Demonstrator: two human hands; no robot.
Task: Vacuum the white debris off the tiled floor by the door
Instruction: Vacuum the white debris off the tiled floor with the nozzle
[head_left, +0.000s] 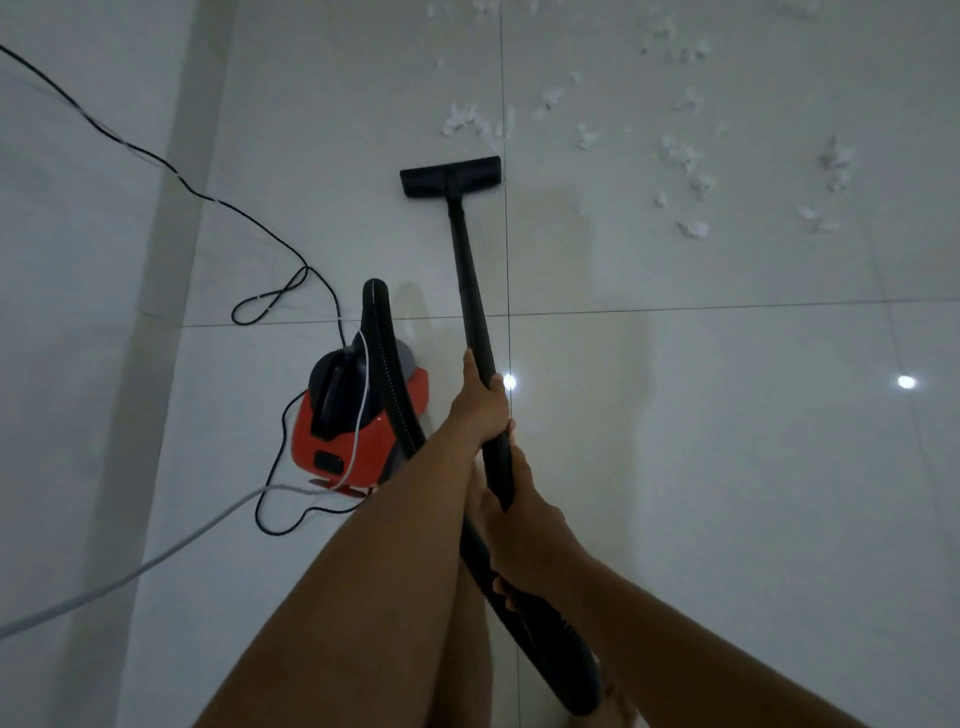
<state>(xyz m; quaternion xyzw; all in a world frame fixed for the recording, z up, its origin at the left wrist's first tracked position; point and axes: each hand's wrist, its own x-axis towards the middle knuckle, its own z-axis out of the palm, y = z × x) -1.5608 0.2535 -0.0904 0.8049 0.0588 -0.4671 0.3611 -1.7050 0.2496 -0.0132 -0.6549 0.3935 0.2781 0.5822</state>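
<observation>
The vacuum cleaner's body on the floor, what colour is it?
The vacuum cleaner is red-orange with a black top, seen clearly in the head view.

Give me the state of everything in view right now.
Left hand: grips the wand higher up.
Right hand: grips the wand lower down.
Floor head: flat on the floor, short of the debris.
Debris: scattered on the floor ahead.
Vacuum body: upright on the floor.
Black cord: slack, looped on the floor.
</observation>
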